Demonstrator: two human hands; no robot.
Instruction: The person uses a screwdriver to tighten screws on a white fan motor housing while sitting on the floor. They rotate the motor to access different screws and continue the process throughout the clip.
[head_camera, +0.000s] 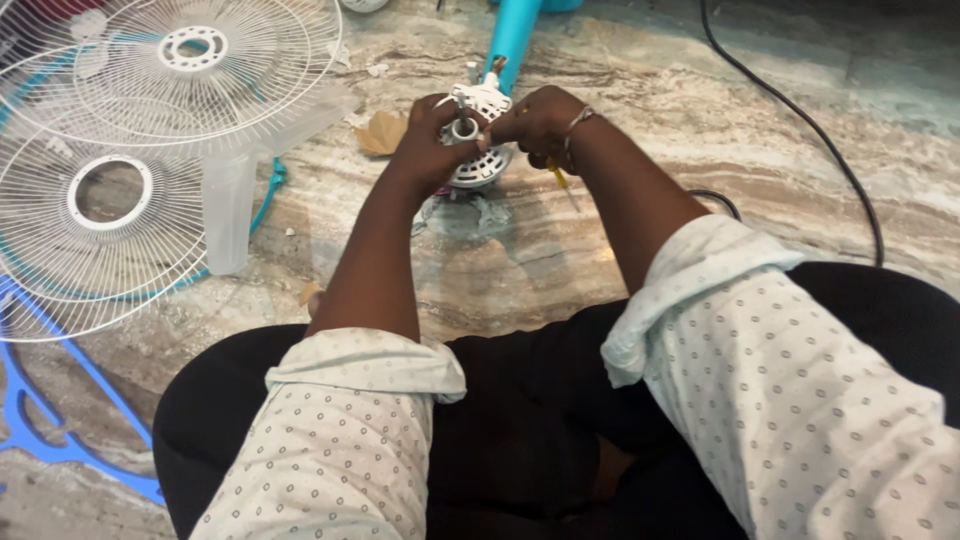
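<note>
A white fan motor housing (478, 165) lies on the marbled floor at the end of a turquoise stand pole (510, 35). My left hand (428, 145) grips the left side of the motor, thumb near a small ring-shaped part (465, 129) on top. My right hand (541, 124) pinches that ring from the right and also holds a screwdriver with a yellow handle (561, 180), its shaft pointing down toward the floor. Both forearms reach forward from rolled-up dotted sleeves.
Two white wire fan guards (190, 60) (90, 230) lie at the left with a translucent fan blade (228, 205) over them. A blue plastic frame (40, 400) sits at lower left. A black cable (800, 115) runs across the right. A brown scrap (381, 133) lies near the motor.
</note>
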